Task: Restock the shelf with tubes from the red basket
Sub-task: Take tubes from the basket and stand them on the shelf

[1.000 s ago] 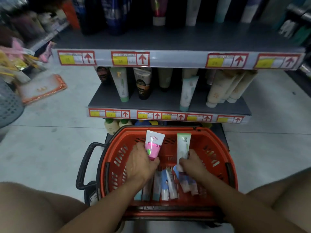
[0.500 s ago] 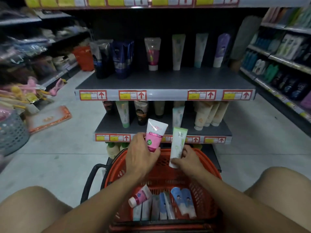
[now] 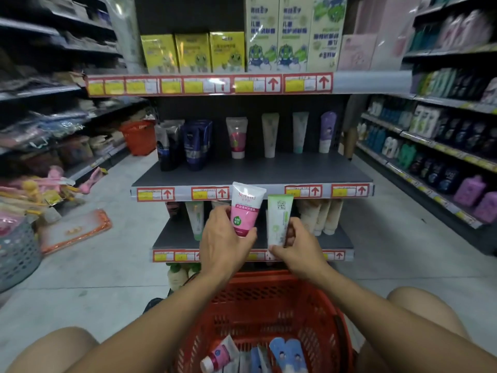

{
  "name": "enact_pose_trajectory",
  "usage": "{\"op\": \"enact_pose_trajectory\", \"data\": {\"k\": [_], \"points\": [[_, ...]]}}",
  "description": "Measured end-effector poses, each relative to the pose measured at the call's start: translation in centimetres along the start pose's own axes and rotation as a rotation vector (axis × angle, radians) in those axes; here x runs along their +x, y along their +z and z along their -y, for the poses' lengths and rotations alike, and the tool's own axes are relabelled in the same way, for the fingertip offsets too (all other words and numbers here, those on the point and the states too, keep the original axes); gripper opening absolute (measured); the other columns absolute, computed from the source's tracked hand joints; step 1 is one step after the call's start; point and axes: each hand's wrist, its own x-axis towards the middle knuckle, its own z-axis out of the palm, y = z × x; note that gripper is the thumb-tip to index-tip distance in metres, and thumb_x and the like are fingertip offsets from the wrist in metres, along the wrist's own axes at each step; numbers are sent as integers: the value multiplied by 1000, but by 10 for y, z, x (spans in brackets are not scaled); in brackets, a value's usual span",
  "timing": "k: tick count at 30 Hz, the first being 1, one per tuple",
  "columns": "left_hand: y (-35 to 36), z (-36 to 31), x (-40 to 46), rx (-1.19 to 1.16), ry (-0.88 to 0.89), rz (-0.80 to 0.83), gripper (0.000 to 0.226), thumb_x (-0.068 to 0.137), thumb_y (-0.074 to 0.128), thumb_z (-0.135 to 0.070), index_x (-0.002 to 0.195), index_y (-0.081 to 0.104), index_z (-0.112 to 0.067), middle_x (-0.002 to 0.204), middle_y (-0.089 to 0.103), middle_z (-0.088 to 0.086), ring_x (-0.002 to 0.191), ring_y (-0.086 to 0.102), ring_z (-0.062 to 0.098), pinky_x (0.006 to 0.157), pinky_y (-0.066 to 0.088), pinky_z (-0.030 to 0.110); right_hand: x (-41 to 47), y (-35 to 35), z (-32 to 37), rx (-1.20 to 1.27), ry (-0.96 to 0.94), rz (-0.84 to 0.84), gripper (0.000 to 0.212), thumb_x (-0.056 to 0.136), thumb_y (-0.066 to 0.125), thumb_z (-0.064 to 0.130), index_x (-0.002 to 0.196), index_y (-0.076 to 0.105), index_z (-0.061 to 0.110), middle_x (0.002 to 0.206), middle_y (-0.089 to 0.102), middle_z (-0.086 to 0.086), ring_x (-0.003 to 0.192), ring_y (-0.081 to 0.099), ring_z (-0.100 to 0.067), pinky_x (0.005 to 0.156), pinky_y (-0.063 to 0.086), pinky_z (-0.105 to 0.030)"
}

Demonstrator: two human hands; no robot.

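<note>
My left hand (image 3: 224, 244) grips a pink and white tube (image 3: 244, 208), held upright in front of the shelf unit. Beside it, my right hand (image 3: 298, 246) holds a white and green tube (image 3: 278, 220), also upright. Both tubes are raised above the red basket (image 3: 266, 300), which sits between my knees with several tubes (image 3: 286, 354) lying in its bottom. The middle shelf (image 3: 252, 172) carries several standing tubes at its back, among them a pink one (image 3: 237, 137); its front half is bare. The lower shelf (image 3: 174, 235) holds more tubes behind my hands.
Aisle shelving with bottles lines the right side (image 3: 443, 157) and packaged goods the left. A grey basket (image 3: 16, 254) and an orange-edged pack (image 3: 75, 230) lie on the floor at left. Another red basket (image 3: 138, 135) stands far left. Boxes (image 3: 261, 36) fill the top shelf.
Both hands lifted the two tubes out of the basket and up to the lower and middle shelves. My view tilted upward, so the top shelf came into sight.
</note>
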Motion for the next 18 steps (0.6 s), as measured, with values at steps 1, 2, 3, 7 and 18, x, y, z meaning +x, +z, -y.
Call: {"op": "enact_pose_trajectory", "data": {"k": [1,2,3,7,18], "points": [[-3,-3,4,-7,2,-10,63,73,82,-52,118,44,-30,105,57,-9,93,62,15,75,59,38,2,-3,3,-12,-10,-7,54,77,85,18,117,53,33,113,72,12,100,71,-3,86,62,-34],[-5,-6,8,-15,2,-17,64,73,83,-52,119,45,-29,106,57,-9,93,62,14,75,58,37,3,-5,7,-21,-21,-9,54,77,85,17,117,53,33,112,72,12,98,71,-2,85,62,-33],[-7,-9,12,-25,1,-22,65,73,84,-51,120,45,-28,107,58,-8,95,61,14,76,58,36,5,-8,11,-31,-29,-11,54,77,85,17,117,53,34,112,72,13,97,71,0,84,62,-33],[-12,-16,27,-60,-9,-37,66,72,85,-50,121,46,-28,111,61,-7,100,62,16,78,57,36,14,-16,21,-72,-56,-13,58,76,84,23,120,50,38,116,70,13,101,70,-3,85,62,-37],[2,-17,77,-69,9,-57,63,72,82,-53,113,40,-32,105,58,-8,91,63,15,73,59,42,71,-32,45,-108,-97,-68,50,79,84,20,115,51,29,110,68,11,97,69,-5,85,62,-36]]}}
